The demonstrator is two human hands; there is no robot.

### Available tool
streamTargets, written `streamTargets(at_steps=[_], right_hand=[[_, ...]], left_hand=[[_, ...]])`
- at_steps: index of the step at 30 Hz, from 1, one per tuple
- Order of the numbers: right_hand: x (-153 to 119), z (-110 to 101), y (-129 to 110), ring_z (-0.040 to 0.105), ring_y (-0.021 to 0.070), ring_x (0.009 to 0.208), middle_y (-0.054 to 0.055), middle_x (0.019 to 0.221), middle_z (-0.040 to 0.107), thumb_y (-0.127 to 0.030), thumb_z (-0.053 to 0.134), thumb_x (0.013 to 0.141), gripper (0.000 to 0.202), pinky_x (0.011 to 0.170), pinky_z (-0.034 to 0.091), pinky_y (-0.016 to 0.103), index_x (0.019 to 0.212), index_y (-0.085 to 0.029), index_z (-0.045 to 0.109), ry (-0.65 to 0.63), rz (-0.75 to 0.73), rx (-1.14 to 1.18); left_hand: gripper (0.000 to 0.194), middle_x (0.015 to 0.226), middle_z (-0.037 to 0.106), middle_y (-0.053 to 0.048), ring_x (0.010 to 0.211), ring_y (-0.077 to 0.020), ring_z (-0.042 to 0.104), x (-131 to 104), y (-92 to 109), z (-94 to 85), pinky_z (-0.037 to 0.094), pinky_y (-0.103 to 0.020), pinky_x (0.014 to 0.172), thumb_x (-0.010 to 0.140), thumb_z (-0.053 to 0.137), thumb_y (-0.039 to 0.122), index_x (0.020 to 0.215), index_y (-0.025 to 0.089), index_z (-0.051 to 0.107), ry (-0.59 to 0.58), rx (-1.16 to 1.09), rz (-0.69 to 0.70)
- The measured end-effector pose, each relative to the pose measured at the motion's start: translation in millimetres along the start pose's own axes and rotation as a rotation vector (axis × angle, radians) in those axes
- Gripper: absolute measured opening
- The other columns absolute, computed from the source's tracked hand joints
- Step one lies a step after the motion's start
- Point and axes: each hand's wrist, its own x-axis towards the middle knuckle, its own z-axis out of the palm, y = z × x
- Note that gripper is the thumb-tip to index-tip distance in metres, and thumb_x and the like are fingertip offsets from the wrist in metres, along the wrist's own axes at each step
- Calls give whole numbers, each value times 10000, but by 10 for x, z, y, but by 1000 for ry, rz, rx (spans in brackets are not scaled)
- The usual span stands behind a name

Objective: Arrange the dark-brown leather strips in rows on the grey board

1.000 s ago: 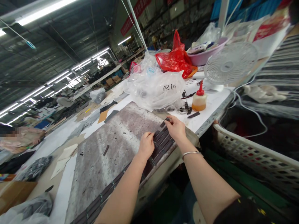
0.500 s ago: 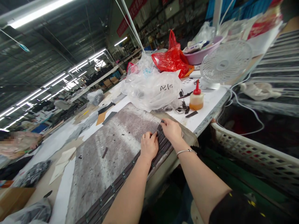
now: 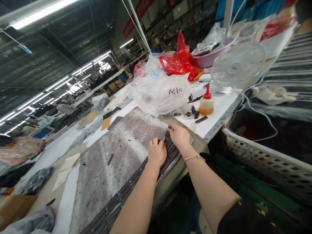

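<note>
Long dark strips [image 3: 130, 182] with small greenish marks lie side by side along the near edge of a grey, scuffed board [image 3: 104, 162]. My left hand [image 3: 157, 151] rests on the strips toward their far end, its fingers bent and pressed together on a dark strip. Just right of it, my right hand [image 3: 179, 136] pinches the end of a dark strip between thumb and fingers. The two hands are close but apart. A bracelet circles my right wrist. Small dark scraps [image 3: 110, 159] are scattered over the board.
Beyond the board are a clear plastic bag [image 3: 165, 94], a red bag [image 3: 181, 61], a red-capped bottle [image 3: 206, 103] and a white fan [image 3: 237, 65]. A white basket [image 3: 265, 152] stands at the right. A person [image 3: 21, 148] is at the far left.
The view has shifted very slightly. Both hands keep nearly the same place and grip on the strips.
</note>
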Motion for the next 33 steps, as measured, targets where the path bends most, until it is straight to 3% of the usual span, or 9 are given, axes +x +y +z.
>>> streamTargets(at_steps=[5, 11, 18, 26, 33], right_hand=[[-9, 23, 15, 601, 216, 934, 42, 1031, 662, -383, 424, 904, 360, 779, 447, 309, 1244, -336, 534, -38, -77, -85], [-23, 70, 83, 535, 230, 994, 90, 1076, 584, -340, 469, 889, 400, 793, 425, 297, 1274, -242, 515, 32, -178, -182], [-49, 81, 63, 467, 253, 1037, 153, 1162, 512, -230, 440, 873, 459, 876, 376, 313, 1316, -113, 468, 15, -212, -240], [-214, -9, 71, 412, 300, 1059, 142, 1171, 547, -188, 386, 857, 319, 858, 358, 406, 1059, -142, 629, 23, -336, -302], [-283, 6, -22, 416, 310, 1066, 139, 1050, 618, -149, 354, 856, 323, 981, 210, 548, 977, -144, 653, 62, -330, -360]], left_hand=[[346, 1057, 492, -77, 937, -224, 441, -4, -2, -5, 408, -361, 827, 919, 400, 311, 1227, 276, 556, -15, 12, 1], [385, 1083, 476, -62, 933, -232, 435, 16, 4, -29, 412, -379, 827, 918, 395, 380, 1293, 358, 484, -44, 12, 10], [391, 1105, 457, -67, 948, -230, 439, 42, 19, -34, 404, -391, 854, 915, 384, 444, 1287, 382, 489, -82, 3, -24], [394, 1089, 458, -64, 925, -227, 433, 33, 18, -46, 404, -380, 820, 920, 360, 457, 1286, 383, 485, -73, -4, -16], [395, 1076, 462, -63, 928, -235, 432, 41, 12, -74, 409, -391, 816, 917, 355, 471, 1278, 386, 492, -85, -32, -34]])
